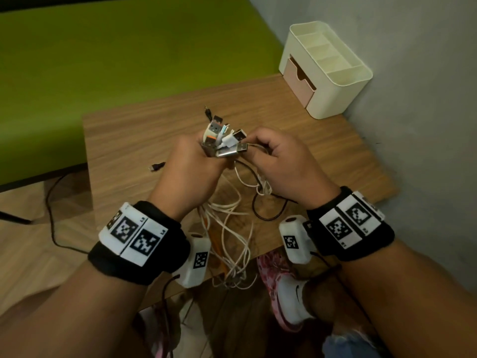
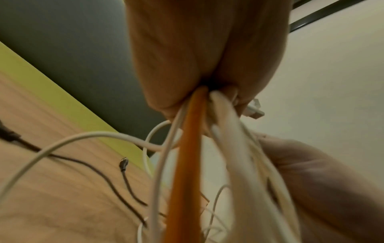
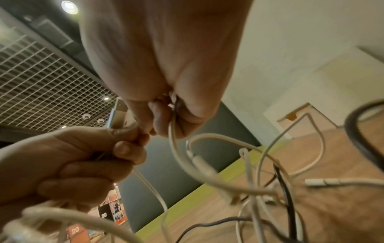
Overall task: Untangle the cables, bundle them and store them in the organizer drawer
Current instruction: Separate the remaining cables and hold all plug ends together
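- Hanging off the near edge of the wooden table [image 1: 322, 161], the loose lengths of the cables [image 1: 229, 228] droop in white loops, with one orange cable [image 2: 187, 164] among them; they look still knotted low down, so the untangling seems unfinished.
- Left hand [image 1: 191, 169] is fisted round the gathered cables just under their plugs, probably so the ends stay level while the rest is sorted; the left wrist view shows the orange and white strands leaving the bottom of the fist.
- USB plugs [image 1: 224, 140] fan out above that fist, all on one side, which should make bundling easier later.
- Right hand [image 1: 278, 158], just beside the left, has its fingers curled round a thin white cable [image 3: 174, 148], apparently picking one strand out of the bunch.
- Farther out, a black cable [image 1: 268, 210] loops on the table and a small dark plug [image 1: 156, 167] lies apart to the left.
- At the far right corner against the wall stands the cream organizer [image 1: 333, 99]; its pink drawer [image 1: 296, 81] looks closed or nearly so, and nothing is stored yet.
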